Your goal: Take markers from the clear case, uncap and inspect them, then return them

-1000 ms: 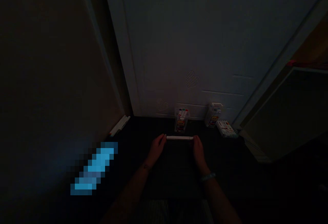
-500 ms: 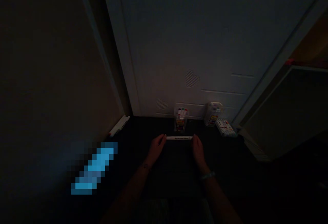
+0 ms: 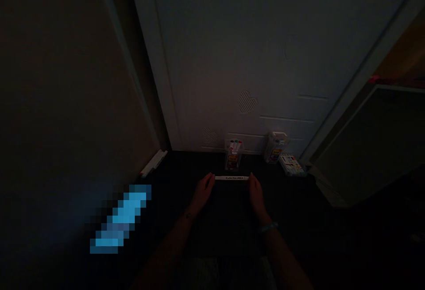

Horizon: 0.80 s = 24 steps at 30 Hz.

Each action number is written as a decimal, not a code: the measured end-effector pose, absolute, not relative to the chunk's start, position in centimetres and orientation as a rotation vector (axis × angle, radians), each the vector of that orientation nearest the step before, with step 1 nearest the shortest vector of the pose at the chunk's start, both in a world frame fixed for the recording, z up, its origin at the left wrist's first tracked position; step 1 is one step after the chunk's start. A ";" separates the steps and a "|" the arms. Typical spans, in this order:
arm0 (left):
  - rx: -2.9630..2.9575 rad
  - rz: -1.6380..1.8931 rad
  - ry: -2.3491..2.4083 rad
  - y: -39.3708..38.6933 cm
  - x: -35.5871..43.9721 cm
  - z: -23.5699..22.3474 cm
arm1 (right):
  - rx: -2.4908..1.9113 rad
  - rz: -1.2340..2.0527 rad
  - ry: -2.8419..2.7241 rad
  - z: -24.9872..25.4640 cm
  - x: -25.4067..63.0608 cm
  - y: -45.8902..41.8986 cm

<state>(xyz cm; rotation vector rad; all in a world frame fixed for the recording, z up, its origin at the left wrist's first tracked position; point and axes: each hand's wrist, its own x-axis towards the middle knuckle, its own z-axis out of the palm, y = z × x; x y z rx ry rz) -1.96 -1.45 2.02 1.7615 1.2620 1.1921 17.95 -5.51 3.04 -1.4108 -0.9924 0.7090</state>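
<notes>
White mkr (image 3: 232, 178) is spanning btwn L hand (image 3: 202, 189) & R hand (image 3: 256, 190), each grip pinching one end, near clear case (image 3: 233, 160) on dark bench (image 3: 226, 219). Colour-tipped mkrs (image 3: 236, 143) are standing inside case; held one's cap: can't tell.

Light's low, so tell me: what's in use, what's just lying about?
In use:
white marker, held by its ends
left hand
right hand

Apparently just lying about:
marker case behind it
second case, farther right
flat box
white object, far left
</notes>
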 end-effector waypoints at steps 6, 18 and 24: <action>1.745 1.178 1.262 -1.4 -2.0 2.3 | -1.406 0.787 -0.953 2.7 18.2 -5.4; 1.770 1.197 1.230 -1.7 -2.0 2.6 | -1.397 0.827 -0.921 2.1 18.5 -5.2; 1.707 1.201 1.264 -1.6 -2.1 2.3 | -1.433 0.773 -0.916 2.4 18.4 -5.4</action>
